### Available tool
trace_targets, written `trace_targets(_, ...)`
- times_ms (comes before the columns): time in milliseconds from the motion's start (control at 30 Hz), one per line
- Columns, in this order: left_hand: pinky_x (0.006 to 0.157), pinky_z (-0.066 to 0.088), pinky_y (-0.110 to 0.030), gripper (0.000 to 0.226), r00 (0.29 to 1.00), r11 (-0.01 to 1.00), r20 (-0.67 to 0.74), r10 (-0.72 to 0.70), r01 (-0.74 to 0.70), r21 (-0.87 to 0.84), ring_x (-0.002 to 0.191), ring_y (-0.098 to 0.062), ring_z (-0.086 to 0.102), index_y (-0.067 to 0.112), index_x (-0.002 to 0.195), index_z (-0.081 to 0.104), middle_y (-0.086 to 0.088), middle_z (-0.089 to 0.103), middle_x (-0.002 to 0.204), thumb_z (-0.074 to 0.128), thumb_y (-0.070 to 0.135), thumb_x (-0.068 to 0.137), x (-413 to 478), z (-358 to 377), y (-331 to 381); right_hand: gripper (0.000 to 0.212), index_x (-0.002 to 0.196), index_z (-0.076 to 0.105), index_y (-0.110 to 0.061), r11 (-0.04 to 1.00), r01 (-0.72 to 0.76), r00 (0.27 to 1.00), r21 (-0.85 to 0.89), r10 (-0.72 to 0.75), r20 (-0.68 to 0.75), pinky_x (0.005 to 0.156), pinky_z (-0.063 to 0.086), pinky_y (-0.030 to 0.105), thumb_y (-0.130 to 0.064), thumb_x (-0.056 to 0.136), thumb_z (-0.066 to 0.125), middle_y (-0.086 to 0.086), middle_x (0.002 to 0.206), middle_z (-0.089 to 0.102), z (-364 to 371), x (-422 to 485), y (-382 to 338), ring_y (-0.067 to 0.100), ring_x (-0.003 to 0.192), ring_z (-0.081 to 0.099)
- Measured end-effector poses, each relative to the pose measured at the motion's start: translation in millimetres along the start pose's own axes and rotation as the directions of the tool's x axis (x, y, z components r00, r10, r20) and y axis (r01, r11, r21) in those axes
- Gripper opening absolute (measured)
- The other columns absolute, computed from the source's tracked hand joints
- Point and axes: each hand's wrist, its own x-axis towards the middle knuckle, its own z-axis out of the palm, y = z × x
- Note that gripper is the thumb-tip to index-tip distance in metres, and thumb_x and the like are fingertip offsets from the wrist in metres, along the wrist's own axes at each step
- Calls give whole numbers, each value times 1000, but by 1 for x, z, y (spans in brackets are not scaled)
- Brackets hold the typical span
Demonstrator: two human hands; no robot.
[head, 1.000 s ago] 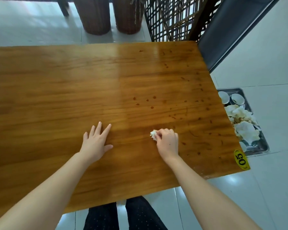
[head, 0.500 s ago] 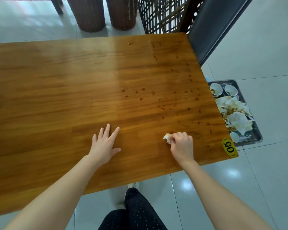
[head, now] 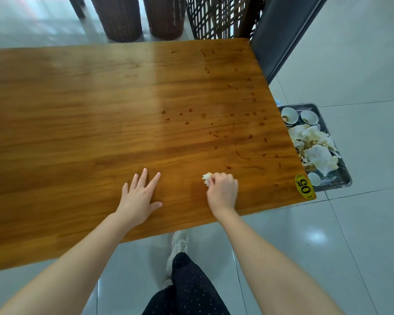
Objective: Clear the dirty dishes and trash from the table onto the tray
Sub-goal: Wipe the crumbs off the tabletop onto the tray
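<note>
My right hand (head: 222, 192) is curled round a small crumpled white tissue (head: 207, 177) and presses it against the wooden table (head: 100, 114) near the front edge. My left hand (head: 139, 196) lies flat on the tabletop to the left, fingers spread. Reddish-brown sauce spots (head: 187, 122) dot the table's right half. A metal tray (head: 345, 178) sits on the floor past the table's right edge. It holds small white bowls (head: 289, 115) and a heap of used tissues (head: 316, 151).
A yellow "05" sticker (head: 305, 187) marks the table's front right corner. Two brown woven cylinders (head: 121, 17) and a dark lattice screen (head: 216, 17) stand beyond the far edge. A dark panel (head: 282, 30) leans at the back right. My leg and shoe (head: 180, 246) are below.
My right hand with the tissue slid right along the table, then back a little to the left. The camera view shifted, bringing more floor and my shoe into sight. The left hand stays flat.
</note>
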Motion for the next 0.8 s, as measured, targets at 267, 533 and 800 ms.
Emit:
trace_targets(267,117,9,-51,84,999,999,-40,-21,19,-49,148,-33,-4,32,153,-4,-9,-9,161,53,46,93,-25,1,15,14,95,70,-13,990,-134,986,-50,128,-107,75,37,33,-19,93,57,5,94,69,-39,13,104,23,90,56)
trace_targets(533,116,9,-52,84,993,988,-38,-111,106,-108,148,-32,-3,34,153,-2,-8,-8,161,55,45,92,-52,9,40,17,88,70,-7,966,-257,958,31,259,-121,75,43,35,-16,93,57,10,88,69,-50,16,123,27,85,56)
trace_targets(800,116,11,-51,84,983,977,-70,-170,159,-141,148,-31,-1,35,153,0,-7,-6,161,56,46,91,-48,3,72,18,92,71,-14,984,178,981,25,-180,77,73,46,31,-25,95,57,1,86,68,-34,3,82,16,81,54)
